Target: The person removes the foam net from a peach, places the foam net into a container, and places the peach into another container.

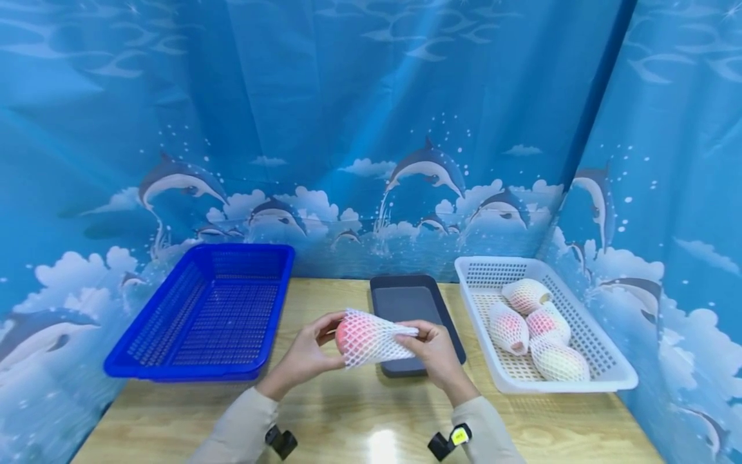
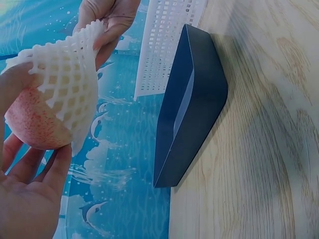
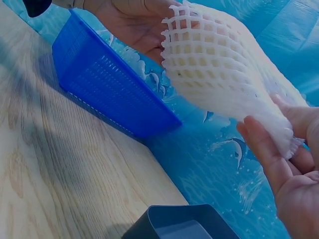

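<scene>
A pink-red peach sits partly inside a white foam net, its bare end poking out on the left. My left hand holds the peach, with thumb and fingers round its bare end and the net's edge. The gathered, narrow end of the net is pinched by my right hand, and the net stretches between the two hands. Both hands are raised above the table, in front of a dark grey tray. In the right wrist view, the net's mesh covers the fruit.
On the left stands a blue plastic basket with nothing in it. A white basket on the right holds several fruits in foam nets. Behind the wooden table hangs a blue dolphin curtain.
</scene>
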Tool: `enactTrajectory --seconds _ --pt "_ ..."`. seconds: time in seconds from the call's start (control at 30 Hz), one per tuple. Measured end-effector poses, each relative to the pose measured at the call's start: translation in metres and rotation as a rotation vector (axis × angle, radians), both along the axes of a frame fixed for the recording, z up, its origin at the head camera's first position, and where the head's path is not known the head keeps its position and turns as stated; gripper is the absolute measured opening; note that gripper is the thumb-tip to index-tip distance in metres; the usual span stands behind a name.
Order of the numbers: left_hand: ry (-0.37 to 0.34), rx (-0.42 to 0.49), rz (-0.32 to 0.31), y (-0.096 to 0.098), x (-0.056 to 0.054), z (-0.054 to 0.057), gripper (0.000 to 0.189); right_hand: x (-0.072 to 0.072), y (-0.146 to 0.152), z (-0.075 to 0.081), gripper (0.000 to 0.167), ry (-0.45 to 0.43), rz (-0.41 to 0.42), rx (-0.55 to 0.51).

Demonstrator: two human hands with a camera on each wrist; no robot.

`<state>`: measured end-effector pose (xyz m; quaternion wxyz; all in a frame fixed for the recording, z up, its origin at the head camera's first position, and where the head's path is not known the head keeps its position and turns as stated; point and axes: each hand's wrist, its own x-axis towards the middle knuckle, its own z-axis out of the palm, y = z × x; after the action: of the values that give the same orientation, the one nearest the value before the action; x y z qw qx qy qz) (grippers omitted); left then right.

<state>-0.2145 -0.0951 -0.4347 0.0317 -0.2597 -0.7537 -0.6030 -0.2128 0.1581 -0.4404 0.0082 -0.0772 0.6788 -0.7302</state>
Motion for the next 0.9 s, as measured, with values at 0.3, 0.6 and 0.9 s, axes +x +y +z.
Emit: enactTrajectory --seconds 0.3,0.6,0.9 --pt "-0.091 -0.028 0.074 -0.014 0.003 0.001 0.072 -0.001 0.009 -0.005 0.028 -0.024 -0.056 0.012" --pt "-0.048 -0.003 0.162 -0.044 0.001 0.001 0.072 -0.008 0.027 -0.017 0.022 -0.053 -0.143 0.063" --pt "-0.038 -0.092 0.310 -0.080 0.002 0.006 0.072 -0.015 0.047 -0.030 0.027 -0.081 -0.223 0.141"
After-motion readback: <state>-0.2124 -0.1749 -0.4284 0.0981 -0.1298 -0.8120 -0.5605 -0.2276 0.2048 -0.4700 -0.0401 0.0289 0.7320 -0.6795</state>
